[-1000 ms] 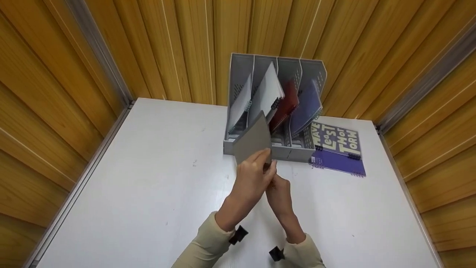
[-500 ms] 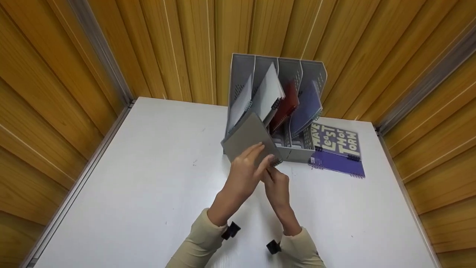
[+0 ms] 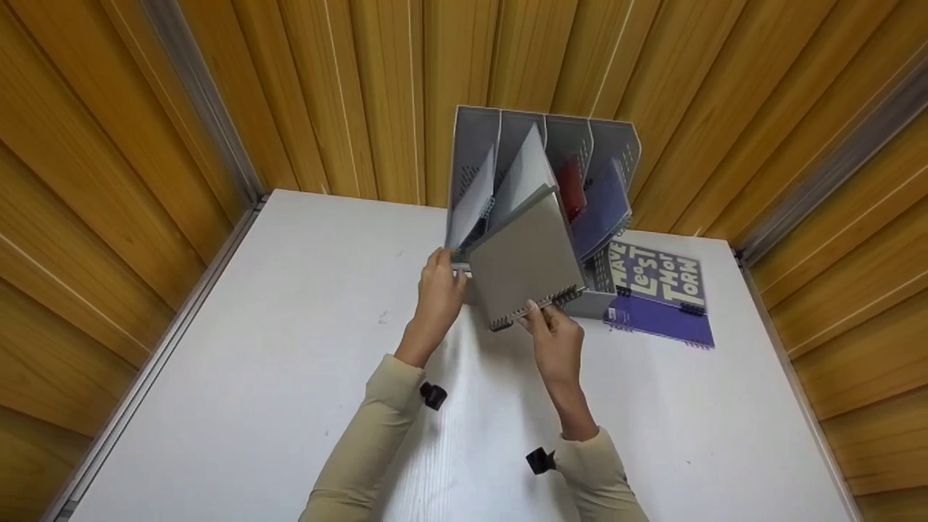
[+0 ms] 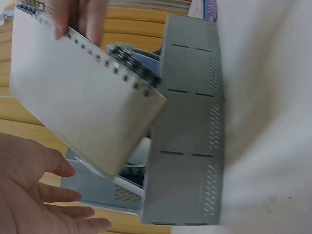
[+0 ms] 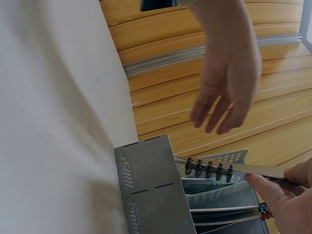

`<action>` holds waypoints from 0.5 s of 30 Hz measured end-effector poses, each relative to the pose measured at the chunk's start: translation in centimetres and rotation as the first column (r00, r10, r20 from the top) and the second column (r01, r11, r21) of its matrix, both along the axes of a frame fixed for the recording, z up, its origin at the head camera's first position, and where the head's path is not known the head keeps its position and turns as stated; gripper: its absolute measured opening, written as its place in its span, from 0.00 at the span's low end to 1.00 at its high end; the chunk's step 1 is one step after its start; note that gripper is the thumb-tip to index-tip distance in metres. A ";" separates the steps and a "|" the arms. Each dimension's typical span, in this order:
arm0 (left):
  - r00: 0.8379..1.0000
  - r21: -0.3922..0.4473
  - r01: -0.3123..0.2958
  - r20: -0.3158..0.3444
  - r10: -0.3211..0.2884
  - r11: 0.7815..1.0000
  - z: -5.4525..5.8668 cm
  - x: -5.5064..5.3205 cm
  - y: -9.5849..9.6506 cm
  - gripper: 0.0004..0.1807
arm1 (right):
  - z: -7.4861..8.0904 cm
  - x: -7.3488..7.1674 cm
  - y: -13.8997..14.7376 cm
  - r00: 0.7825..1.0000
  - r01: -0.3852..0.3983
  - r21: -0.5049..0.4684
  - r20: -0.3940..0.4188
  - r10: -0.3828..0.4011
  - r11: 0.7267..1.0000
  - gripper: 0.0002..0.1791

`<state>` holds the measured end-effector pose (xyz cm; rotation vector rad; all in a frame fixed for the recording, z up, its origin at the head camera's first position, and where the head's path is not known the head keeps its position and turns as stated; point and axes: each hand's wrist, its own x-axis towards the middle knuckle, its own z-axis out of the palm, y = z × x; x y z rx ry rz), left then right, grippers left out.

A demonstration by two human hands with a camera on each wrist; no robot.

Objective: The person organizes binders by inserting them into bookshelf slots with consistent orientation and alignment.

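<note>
A spiral-bound notebook with a plain grey-beige face (image 3: 525, 254) is tilted over the front of the grey file organizer (image 3: 591, 306). My right hand (image 3: 560, 351) pinches it at the black-coil edge, thumb on the near face. Left of the notebook, my left hand (image 3: 437, 293) is held near the organizer's front left corner. In the left wrist view the fingers of that left hand (image 4: 34, 190) are spread and hold nothing. Inside the organizer, a pale notebook (image 3: 475, 206), a white one (image 3: 520, 170), a red one (image 3: 571, 190) and a blue one (image 3: 600, 206) lean in separate compartments.
Right of the organizer, a notebook with large lettering (image 3: 656, 275) lies on the white table (image 3: 326, 304), beside or over a purple spiral notebook (image 3: 663, 319). Wood-look panels (image 3: 348, 94) stand behind and at both sides.
My left hand has come off the grey-beige notebook and moved left and forward. The notebook has swung round and shifted right and forward, its broad face now showing, still in my right hand.
</note>
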<state>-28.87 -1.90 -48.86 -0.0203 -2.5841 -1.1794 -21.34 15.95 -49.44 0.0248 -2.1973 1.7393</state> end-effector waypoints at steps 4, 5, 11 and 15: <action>0.998 -0.038 -0.015 0.062 0.018 0.999 -2.3 -2.1 -1.0 0.20 | 0.2 -0.9 -0.2 0.999 0.041 0.054 -0.020 -0.040 0.998 0.14; 0.998 -0.048 -0.012 0.069 0.015 0.999 -2.8 -2.4 -1.2 0.18 | 0.1 -1.2 -0.3 0.998 0.050 0.073 -0.029 -0.048 0.996 0.14; 0.994 -0.050 -0.038 0.104 0.043 0.998 -4.1 -3.6 -1.9 0.15 | -0.1 -2.9 -1.0 0.997 0.060 0.141 -0.054 -0.053 0.988 0.17; 0.991 -0.022 -0.058 0.116 0.060 0.998 -3.7 -4.4 -1.8 0.14 | 0.1 -4.6 -1.5 0.997 0.049 0.114 -0.064 -0.042 0.992 0.16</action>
